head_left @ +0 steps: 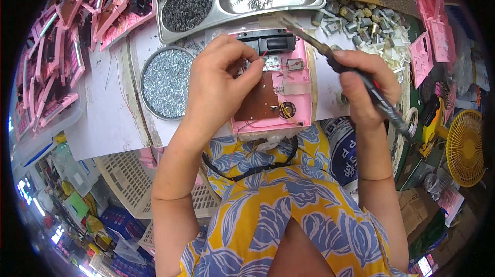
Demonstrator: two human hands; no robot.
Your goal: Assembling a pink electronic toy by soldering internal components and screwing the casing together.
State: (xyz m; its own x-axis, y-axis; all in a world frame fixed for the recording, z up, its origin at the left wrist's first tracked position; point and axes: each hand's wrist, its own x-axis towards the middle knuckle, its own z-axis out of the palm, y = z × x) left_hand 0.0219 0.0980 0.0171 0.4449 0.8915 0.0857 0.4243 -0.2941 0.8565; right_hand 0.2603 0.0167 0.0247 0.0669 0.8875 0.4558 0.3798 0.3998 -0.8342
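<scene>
Over the pink casing (301,88) on my bench, my left hand (219,83) pinches a small part at its circuit board (263,102) while my right hand (363,88), fist closed, grips a screwdriver (330,52), so driving likely comes next, needing steady aim.

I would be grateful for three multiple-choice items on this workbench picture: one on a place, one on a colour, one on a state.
1. Where does the round tin of silver screws lie?
A. to the left of the pink casing
B. to the right of the pink casing
C. inside the steel tray

2. What colour is the circuit board in the pink casing?
A. green
B. brown
C. white

3. What is the right hand doing?
A. resting flat on the table
B. gripping a soldering iron
C. holding a screw

Answers: 1 A, the tin sits left of the casing, beyond the left hand. 2 B, the board shows brown. 3 B, its fingers wrap the handle of the soldering iron, whose tip points toward the casing.
</scene>
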